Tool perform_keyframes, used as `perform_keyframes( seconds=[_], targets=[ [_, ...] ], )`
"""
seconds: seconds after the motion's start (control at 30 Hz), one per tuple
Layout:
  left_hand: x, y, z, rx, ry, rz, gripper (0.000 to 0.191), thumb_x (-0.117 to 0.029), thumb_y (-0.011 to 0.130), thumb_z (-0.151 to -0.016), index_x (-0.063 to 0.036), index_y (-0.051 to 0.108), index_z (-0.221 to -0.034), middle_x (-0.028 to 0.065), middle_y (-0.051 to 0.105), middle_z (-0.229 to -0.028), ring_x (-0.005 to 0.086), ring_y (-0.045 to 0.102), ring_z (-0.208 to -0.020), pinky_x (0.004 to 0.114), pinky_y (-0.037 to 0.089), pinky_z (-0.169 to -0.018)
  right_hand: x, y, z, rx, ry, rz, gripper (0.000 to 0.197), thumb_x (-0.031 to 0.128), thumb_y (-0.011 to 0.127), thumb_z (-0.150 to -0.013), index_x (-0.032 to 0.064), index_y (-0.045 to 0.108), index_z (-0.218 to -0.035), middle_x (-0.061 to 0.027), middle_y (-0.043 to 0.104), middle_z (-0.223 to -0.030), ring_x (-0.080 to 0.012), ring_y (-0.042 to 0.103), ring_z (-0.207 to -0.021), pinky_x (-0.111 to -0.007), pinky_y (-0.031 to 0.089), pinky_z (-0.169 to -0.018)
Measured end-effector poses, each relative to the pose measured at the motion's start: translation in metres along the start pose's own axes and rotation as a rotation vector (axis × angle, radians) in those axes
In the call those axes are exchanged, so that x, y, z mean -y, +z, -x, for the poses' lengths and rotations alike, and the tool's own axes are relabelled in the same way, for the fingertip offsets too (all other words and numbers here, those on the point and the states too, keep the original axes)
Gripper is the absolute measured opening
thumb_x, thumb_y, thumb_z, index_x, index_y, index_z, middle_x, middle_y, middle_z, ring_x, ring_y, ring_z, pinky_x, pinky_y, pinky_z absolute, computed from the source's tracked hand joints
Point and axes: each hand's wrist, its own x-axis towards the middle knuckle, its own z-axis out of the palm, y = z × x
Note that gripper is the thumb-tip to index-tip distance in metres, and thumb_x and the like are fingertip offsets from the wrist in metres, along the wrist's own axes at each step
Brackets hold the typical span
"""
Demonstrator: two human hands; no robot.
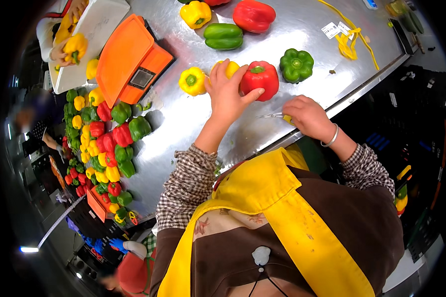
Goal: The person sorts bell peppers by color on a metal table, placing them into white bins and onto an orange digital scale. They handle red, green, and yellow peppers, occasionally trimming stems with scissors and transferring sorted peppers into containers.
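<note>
My left hand (225, 92) has its thumb and fingers on a red bell pepper (264, 84) standing stem up on the metal table (193, 122). Under its fingers, a yellow bell pepper (232, 68) is partly hidden. Another yellow bell pepper (192, 81) sits just left of that hand. Near the table's front edge, my right hand (305, 115) is closed around the yellow handle of small scissors (272, 116), their blades pointing left towards the red pepper. A green bell pepper (296, 65) stands right of the red one. Farther back lie a green pepper (223, 36), a yellow one (196, 15) and a red one (254, 16).
An orange scale (133, 63) stands at the left, beside a white foam box (93, 33) where another person's hands hold a yellow pepper. Many mixed peppers (122, 134) cover the table's left part. Yellow straps with tags (347, 42) lie at the back right. Other people stand farther left.
</note>
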Motion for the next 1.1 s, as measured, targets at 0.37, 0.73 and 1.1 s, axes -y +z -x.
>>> perform_keyframes(
  seconds=[0.37,0.73,1.1],
  targets=[
    [0.019,-0.013,-0.003,0.158,0.124,-0.168,0.086,-0.028,0.086,-0.055,-0.0222,0.053,-0.134,0.0202,0.039,-0.143,0.0406,0.035,-0.132,0.055,0.03,-0.107,0.015,-0.012,-0.095,-0.007,0.022,0.23,0.087,0.023,0.087,-0.051,0.0181,0.054,-0.131,-0.0183,0.053,-0.129,-0.0363,0.055,-0.114,-0.041,0.049,-0.09],
    [0.019,-0.044,-0.013,0.155,-0.333,0.301,0.07,-0.024,0.077,-0.062,-0.0017,0.051,-0.122,0.0175,0.058,-0.113,0.0364,0.059,-0.103,0.041,0.05,-0.085,-0.036,-0.058,-0.151,0.32,0.619,-1.383,0.062,0.052,0.065,-0.085,0.0127,0.053,-0.131,-0.0064,0.064,-0.118,-0.0191,0.066,-0.099,-0.036,0.055,-0.082],
    [0.013,-0.031,-0.014,0.223,-0.25,0.213,0.061,-0.027,0.075,-0.063,-0.0048,0.059,-0.118,0.0164,0.058,-0.108,0.0353,0.061,-0.096,0.043,0.052,-0.082,-0.041,-0.065,-0.145,0.346,0.868,-1.688,0.076,0.068,0.058,-0.083,0.0167,0.045,-0.139,-0.0082,0.059,-0.129,-0.0255,0.064,-0.11,-0.047,0.055,-0.089]
  ],
)
